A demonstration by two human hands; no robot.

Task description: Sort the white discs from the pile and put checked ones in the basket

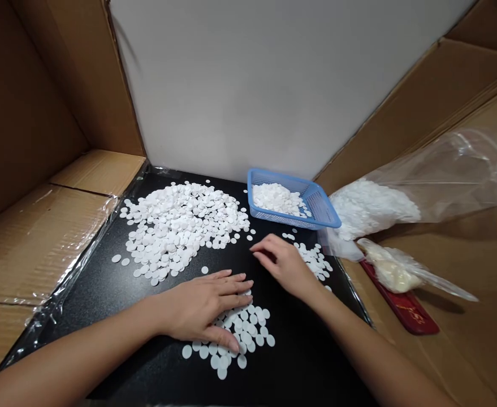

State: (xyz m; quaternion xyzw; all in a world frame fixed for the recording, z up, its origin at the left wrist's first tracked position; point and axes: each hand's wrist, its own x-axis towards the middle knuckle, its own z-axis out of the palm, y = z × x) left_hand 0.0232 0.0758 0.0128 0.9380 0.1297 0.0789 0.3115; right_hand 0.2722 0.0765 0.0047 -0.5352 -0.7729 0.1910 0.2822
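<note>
Head view: left hand (208, 302) flat, seemingly spreading discs (252, 325) by the surface's (307, 362) near edge; right hand (282, 257) curled, grip unclear, pinch likely needed next.

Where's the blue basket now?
Head view: the blue basket sits right of centre, near the white wall, between the big disc pile and the clear bag.

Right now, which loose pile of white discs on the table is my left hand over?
The front pile, nearest you, partly covered by your left hand. The large back-left pile and smaller right-side pile lie clear of it.
</note>
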